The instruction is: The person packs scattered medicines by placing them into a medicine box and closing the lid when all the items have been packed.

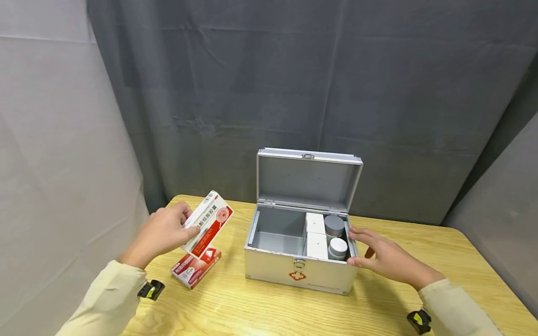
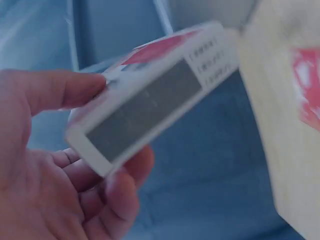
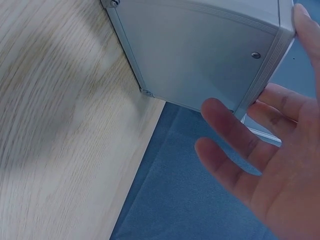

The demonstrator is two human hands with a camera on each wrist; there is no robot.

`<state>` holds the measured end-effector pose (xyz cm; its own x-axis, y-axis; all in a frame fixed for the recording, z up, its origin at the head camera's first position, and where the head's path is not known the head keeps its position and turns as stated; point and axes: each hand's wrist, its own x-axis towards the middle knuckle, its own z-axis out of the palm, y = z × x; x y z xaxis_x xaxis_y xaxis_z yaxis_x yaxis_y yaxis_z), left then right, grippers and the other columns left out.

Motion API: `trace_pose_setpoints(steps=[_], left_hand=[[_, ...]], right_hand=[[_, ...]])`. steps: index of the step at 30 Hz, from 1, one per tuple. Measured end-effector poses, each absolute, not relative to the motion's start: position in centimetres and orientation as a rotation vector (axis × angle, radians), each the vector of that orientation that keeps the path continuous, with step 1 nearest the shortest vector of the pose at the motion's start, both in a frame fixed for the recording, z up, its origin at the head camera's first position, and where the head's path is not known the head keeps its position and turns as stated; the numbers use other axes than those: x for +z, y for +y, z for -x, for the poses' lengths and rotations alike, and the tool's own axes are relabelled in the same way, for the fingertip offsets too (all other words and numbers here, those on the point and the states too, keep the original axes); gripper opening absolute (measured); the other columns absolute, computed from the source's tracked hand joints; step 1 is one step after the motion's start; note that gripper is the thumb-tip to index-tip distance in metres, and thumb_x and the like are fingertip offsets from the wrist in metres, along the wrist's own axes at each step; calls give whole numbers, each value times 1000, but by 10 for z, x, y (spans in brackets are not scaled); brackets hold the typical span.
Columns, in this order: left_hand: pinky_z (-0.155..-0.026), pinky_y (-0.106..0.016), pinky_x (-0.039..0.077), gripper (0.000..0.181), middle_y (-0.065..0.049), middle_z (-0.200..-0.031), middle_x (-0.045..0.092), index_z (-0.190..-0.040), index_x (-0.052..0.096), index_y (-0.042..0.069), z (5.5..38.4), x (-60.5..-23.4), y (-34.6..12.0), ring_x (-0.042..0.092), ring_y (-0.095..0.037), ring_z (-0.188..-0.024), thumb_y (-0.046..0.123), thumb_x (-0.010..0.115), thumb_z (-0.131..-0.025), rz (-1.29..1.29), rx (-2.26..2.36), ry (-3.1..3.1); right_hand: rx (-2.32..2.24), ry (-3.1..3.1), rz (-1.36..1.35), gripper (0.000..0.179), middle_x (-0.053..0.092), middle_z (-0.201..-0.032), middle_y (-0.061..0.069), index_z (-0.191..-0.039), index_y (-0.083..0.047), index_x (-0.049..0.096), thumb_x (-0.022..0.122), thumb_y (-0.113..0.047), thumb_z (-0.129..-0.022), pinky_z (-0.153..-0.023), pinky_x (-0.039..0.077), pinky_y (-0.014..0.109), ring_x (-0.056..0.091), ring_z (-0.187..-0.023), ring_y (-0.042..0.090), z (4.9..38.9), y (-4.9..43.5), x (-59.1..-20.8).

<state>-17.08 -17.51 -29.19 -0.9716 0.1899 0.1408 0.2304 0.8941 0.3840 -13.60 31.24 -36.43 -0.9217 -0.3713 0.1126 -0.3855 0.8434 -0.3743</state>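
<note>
My left hand [image 1: 164, 231] grips a white and red medicine box [image 1: 208, 223] between thumb and fingers, tilted above the table. Below it, a second medicine box [image 1: 196, 267], mostly red, lies on the wood, partly overlapped in the head view. The silver first-aid case [image 1: 273, 267] stands with its lid raised. My right hand [image 1: 388, 256] rests against the case's right rim, thumb near the front corner. In the right wrist view two fingers [image 3: 232, 132] extend loosely beside the case's side panel [image 3: 200, 50].
Inside the case's right part sit two white boxes [image 1: 316, 238], a grey-lidded bottle [image 1: 334, 224] and a white-capped bottle [image 1: 337, 248]. Bare metal floor [image 1: 279, 241] shows on its left. A dark curtain [image 1: 235, 102] hangs behind the wooden table [image 1: 235, 310].
</note>
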Motion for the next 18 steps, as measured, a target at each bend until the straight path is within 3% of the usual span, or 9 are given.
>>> trace_pose_setpoints(steps=[9,18], left_hand=[[-52,-26,41,17,1,-77,69,-91,61,13,158,-266,-129,55,-11,-60,25,68,-81,439,-594,-2879],[-48,-28,41,14,-2,-80,71,-88,61,13,180,-259,-78,62,-17,-63,23,66,-79,485,-511,-2925]], right_hand=[[657,-2966,-619,74,45,-151,23,-144,-3,50,70,-48,-88,-64,46,21,55,-77,-7,138,314,-366],[705,-2977,-595,75,43,-151,23,-145,-2,48,69,-48,-89,-63,46,21,56,-76,-6,136,319,-367]])
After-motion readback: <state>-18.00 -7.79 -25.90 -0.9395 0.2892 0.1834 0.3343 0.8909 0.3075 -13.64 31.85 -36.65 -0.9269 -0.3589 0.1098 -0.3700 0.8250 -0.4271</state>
